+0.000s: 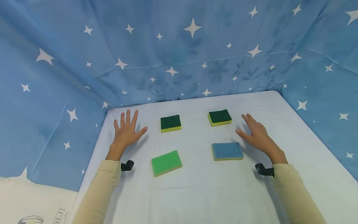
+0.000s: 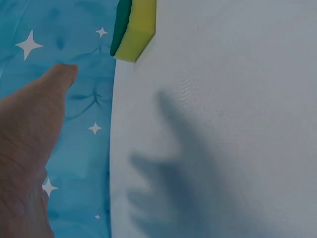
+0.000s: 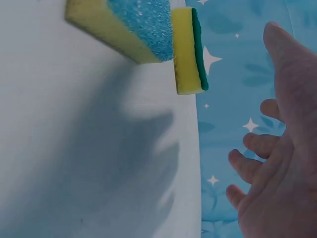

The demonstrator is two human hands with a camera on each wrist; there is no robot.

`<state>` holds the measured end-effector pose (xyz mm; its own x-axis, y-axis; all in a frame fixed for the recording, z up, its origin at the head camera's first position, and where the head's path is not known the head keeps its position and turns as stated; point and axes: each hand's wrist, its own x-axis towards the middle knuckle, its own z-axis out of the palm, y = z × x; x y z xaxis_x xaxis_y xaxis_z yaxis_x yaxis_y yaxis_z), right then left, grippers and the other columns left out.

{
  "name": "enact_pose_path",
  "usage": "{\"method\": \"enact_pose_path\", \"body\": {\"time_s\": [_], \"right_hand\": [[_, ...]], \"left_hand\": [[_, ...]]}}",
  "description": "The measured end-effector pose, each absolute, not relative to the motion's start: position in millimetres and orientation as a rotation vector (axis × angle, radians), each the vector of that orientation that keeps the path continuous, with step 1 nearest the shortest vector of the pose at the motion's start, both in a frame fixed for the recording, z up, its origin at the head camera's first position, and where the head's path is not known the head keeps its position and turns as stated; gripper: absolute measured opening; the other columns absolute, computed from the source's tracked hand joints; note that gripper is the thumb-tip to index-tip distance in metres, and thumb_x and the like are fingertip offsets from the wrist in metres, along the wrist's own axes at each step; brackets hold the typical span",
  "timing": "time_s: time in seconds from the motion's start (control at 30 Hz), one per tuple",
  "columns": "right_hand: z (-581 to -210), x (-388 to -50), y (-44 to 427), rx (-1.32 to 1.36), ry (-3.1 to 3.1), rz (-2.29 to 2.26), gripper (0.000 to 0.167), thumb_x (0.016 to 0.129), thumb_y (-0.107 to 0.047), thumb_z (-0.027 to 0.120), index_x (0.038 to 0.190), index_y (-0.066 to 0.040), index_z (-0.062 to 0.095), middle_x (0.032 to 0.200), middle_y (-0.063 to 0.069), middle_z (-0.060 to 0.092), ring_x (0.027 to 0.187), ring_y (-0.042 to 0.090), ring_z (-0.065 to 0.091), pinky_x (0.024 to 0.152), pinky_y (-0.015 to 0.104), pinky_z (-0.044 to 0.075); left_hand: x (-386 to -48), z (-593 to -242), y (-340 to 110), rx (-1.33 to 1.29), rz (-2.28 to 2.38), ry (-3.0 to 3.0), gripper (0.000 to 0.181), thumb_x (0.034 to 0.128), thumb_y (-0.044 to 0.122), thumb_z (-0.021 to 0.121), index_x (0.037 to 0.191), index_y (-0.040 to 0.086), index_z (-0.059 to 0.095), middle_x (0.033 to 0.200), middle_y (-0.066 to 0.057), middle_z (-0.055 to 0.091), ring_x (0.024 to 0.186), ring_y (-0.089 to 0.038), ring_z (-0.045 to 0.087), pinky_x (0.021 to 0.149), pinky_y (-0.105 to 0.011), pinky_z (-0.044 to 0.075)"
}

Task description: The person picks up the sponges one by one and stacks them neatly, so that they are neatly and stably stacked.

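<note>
Left grip (image 1: 126, 133) splayed, right grip (image 1: 258, 137) loosely extended, both empty; between, I log two rectangular dark-green-and-yellow sponges (image 1: 171, 122), one oblong bright-green sponge (image 1: 167, 162), one oblong blue sponge (image 1: 227, 151).

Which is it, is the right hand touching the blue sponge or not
Apart. The head view shows white table surface between the right hand and the blue sponge.

At your lower left in the head view, boxed lettering (image 1: 59, 216) stands tilted on a cream cloth (image 1: 36, 199), cut off by the bottom edge; you can read no whole word.
</note>
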<state>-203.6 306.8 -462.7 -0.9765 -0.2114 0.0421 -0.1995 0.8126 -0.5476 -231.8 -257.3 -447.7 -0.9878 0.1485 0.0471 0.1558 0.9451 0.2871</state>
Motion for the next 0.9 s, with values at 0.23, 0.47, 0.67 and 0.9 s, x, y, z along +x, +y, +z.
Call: {"method": "enact_pose_path", "body": {"time_s": [0.23, 0.47, 0.67, 0.9], "right_hand": [[-464.9, -191.4, 304.5, -0.305, 2.87, -0.993, 0.096, 0.104, -0.049, 0.069, 0.173, -0.009, 0.016, 0.176, 0.027, 0.007, 0.157, 0.056, 0.013, 0.115, 0.082, 0.019], [-469.6, -178.6, 304.5, -0.284, 2.818, -1.04, 0.096, 0.101, -0.05, 0.074, 0.171, -0.009, 0.023, 0.173, 0.028, 0.019, 0.156, 0.054, 0.02, 0.116, 0.078, 0.024], [-477.9, -169.1, 305.6, -0.321, 2.781, -1.073, 0.095, 0.098, -0.05, 0.077, 0.17, -0.009, 0.03, 0.171, 0.028, 0.025, 0.154, 0.054, 0.025, 0.114, 0.079, 0.027], [-483.9, -158.4, 304.8, -0.332, 2.754, -1.044, 0.096, 0.095, -0.05, 0.081, 0.167, -0.008, 0.035, 0.169, 0.028, 0.03, 0.153, 0.054, 0.027, 0.114, 0.078, 0.028]], "left_hand": [[-232.5, -450.1, -257.1, -0.248, -0.459, -3.071, 0.097, 0.1049, 0.063, 0.054, 0.174, 0.015, 0.005, 0.177, -0.023, -0.009, 0.16, -0.05, -0.01, 0.118, -0.076, -0.012], [-232.2, -452.9, -257.6, -0.25, -0.474, -3.079, 0.097, 0.1049, 0.063, 0.054, 0.174, 0.016, 0.005, 0.177, -0.023, -0.01, 0.16, -0.049, -0.011, 0.118, -0.076, -0.012], [-229.9, -454.9, -258.2, -0.253, -0.488, -3.091, 0.097, 0.1052, 0.063, 0.054, 0.174, 0.015, 0.005, 0.176, -0.024, -0.01, 0.16, -0.048, -0.013, 0.118, -0.076, -0.013], [-227.3, -456.5, -259.1, -0.243, -0.488, -3.1, 0.098, 0.1053, 0.062, 0.055, 0.174, 0.014, 0.005, 0.176, -0.025, -0.008, 0.16, -0.049, -0.011, 0.117, -0.077, -0.012]]}}
